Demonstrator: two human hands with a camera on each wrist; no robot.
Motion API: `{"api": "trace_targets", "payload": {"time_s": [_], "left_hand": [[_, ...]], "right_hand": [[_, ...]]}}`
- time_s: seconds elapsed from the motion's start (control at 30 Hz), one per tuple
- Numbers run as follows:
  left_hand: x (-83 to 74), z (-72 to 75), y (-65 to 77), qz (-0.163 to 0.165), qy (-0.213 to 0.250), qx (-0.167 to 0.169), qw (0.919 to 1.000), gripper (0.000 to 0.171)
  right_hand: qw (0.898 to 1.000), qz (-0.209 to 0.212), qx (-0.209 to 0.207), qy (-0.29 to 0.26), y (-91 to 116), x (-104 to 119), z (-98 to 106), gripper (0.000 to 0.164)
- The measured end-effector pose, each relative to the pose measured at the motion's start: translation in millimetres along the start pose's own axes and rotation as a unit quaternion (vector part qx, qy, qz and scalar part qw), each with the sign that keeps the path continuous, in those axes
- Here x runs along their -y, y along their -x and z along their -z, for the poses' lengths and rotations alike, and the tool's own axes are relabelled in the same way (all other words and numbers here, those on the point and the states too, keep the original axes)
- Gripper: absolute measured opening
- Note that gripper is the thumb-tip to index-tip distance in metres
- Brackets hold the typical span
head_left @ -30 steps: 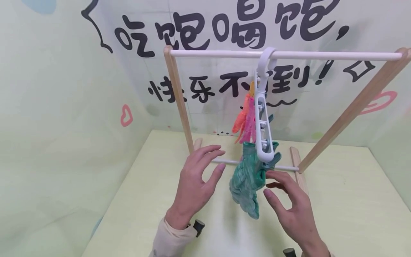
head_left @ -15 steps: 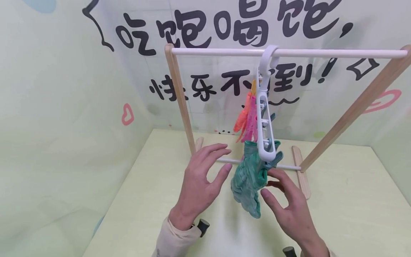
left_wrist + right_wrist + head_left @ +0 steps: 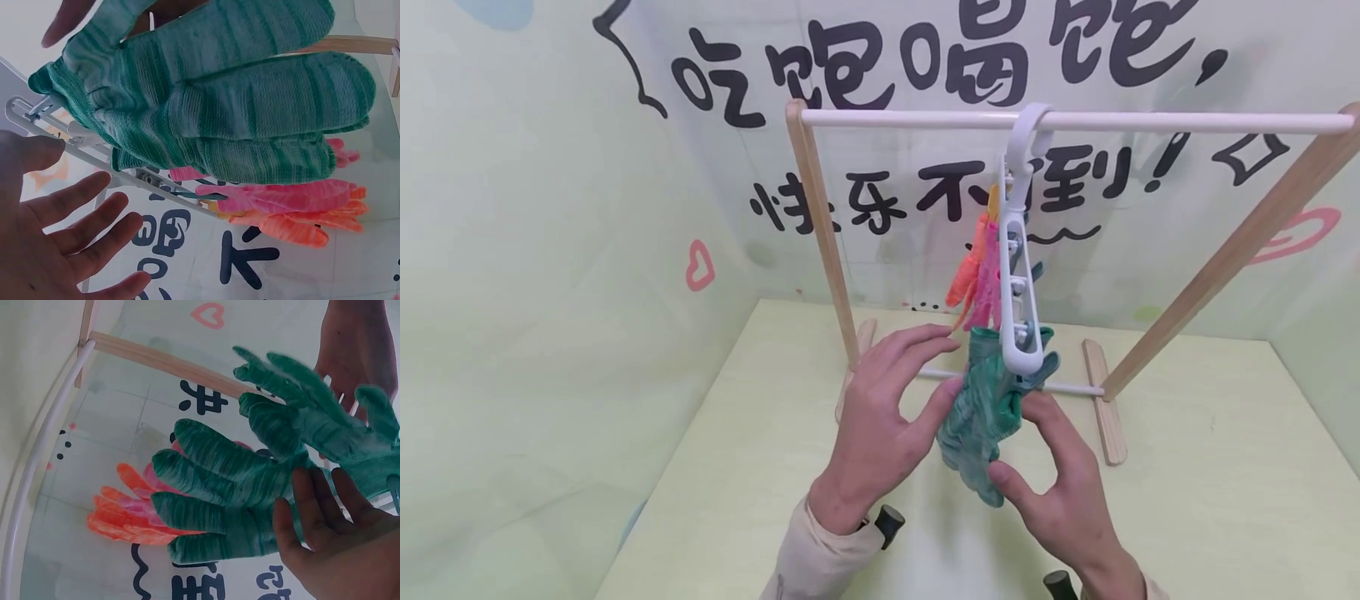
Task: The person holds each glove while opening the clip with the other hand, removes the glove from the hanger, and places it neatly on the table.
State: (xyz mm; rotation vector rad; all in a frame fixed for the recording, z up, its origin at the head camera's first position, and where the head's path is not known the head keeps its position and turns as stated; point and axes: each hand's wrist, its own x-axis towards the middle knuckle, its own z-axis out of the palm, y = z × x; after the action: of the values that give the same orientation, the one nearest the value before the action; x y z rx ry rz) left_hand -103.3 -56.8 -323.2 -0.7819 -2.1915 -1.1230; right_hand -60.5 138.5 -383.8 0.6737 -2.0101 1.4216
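Observation:
A pair of green striped knit gloves [image 3: 973, 425] hangs from the near end of a white clip hanger [image 3: 1023, 360]. My left hand [image 3: 883, 421] is just left of the gloves, fingers spread and gently bent; the left wrist view has its palm facing them with nothing in it. On the other side, my right hand [image 3: 1067, 492] has its thumb at the lower glove edge and its forefinger partly hidden behind the cuff. In the right wrist view, its loosely bent fingers [image 3: 309, 506] overlap one green glove [image 3: 212, 506], while the other green glove [image 3: 325, 434] hangs beyond.
The hanger hooks over a white rod [image 3: 910, 120] between wooden posts [image 3: 823, 233]. Further back on it hang pink gloves [image 3: 985, 279] and orange gloves [image 3: 967, 273]. A pale table [image 3: 1210, 467] lies below, with a lettered backdrop [image 3: 880, 275] behind.
My left hand has moved right, up close to the green gloves. My right hand has shifted left, bringing its thumb to the glove edge. The hanger stays on the rod.

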Motion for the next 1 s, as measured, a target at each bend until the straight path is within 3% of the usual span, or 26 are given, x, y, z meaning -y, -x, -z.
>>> {"api": "trace_targets", "payload": {"time_s": [0.23, 0.47, 0.87, 1.0], "left_hand": [[-10.5, 0.5, -7.5, -0.008, 0.011, -0.015, 0.9998, 0.032], [-29.7, -2.6, -15.4, -0.027, 0.026, -0.042, 0.9984, 0.031], [-51.9, -13.9, -17.2, 0.019, 0.031, -0.072, 0.9968, 0.031], [-56.7, -16.3, -16.9, 0.034, 0.033, -0.079, 0.9957, 0.032]], "right_hand": [[0.999, 0.022, -0.042, 0.015, -5.3, 4.9, -10.0, 0.057], [0.996, 0.019, -0.071, 0.042, -6.2, 8.4, -14.4, 0.047], [0.994, 0.049, -0.081, 0.052, -2.7, 3.4, -17.9, 0.061], [0.994, 0.055, -0.082, 0.051, -1.5, 1.2, -18.5, 0.052]]}}
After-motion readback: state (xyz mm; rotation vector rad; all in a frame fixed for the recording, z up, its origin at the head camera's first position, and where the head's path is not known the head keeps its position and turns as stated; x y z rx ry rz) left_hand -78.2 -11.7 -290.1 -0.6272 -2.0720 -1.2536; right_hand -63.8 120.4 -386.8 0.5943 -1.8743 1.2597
